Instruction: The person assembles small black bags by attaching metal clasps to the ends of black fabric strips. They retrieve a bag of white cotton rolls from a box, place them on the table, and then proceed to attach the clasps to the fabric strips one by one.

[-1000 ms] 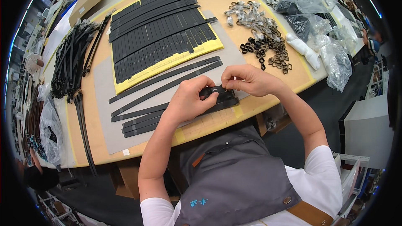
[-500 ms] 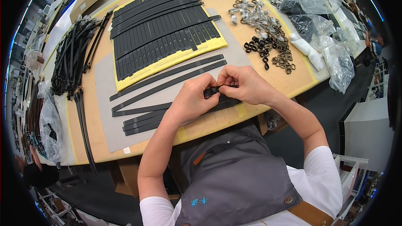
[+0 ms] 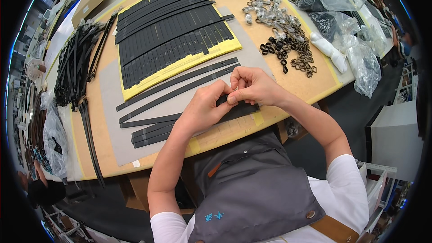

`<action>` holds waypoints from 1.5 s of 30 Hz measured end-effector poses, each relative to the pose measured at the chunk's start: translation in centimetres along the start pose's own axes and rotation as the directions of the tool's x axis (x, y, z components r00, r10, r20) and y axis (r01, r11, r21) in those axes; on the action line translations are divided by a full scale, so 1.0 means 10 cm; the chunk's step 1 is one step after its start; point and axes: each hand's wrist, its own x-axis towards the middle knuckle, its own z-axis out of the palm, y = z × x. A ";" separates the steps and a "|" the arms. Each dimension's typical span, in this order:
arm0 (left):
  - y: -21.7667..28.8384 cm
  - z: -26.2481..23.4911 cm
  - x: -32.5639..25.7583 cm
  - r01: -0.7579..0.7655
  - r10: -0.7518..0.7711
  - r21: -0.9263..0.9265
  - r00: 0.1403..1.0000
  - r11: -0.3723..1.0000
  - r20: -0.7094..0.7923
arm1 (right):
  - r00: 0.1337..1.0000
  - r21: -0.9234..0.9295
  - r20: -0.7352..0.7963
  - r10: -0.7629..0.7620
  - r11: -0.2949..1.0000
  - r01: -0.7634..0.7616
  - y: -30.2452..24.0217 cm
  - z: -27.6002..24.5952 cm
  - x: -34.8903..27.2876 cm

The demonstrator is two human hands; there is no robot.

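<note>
A wide tan bench [image 3: 288, 69] fills the upper half of the view, seen from above by the person working at it. A grey mat [image 3: 110, 108] covers the bench's middle. At the far side of the mat lies a yellow board [image 3: 180, 65] carrying rows of flat black straps [image 3: 166, 31] laid side by side. Along the bench's left edge sits a loose bundle of long black straps [image 3: 74, 65]. Nearer the person, two long thin black strips [image 3: 180, 85] lie slantwise on the mat, with a short stack of black strips [image 3: 153, 132] just below them.

At the far right of the bench is a heap of metal buckles [image 3: 288, 36], silver ones beyond dark and bronze ones. Crumpled clear plastic bags [image 3: 360, 60] lie to the right of that heap, near the bench's edge.

Both hands meet over the near edge of the bench, just right of centre. The left hand [image 3: 202, 108] and the right hand [image 3: 254, 85] are closed together, fingertips pinching the end of a black strap [image 3: 240, 108] that rests on the mat beneath them. What exactly sits between the fingertips is hidden.

The person wears a grey apron [image 3: 252, 193] over a white shirt.
</note>
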 end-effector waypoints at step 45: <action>0.08 0.01 -0.02 -0.047 0.070 0.161 0.988 0.986 -0.140 | 0.985 -0.127 0.000 0.173 0.977 -0.172 -0.25 -0.04 -0.06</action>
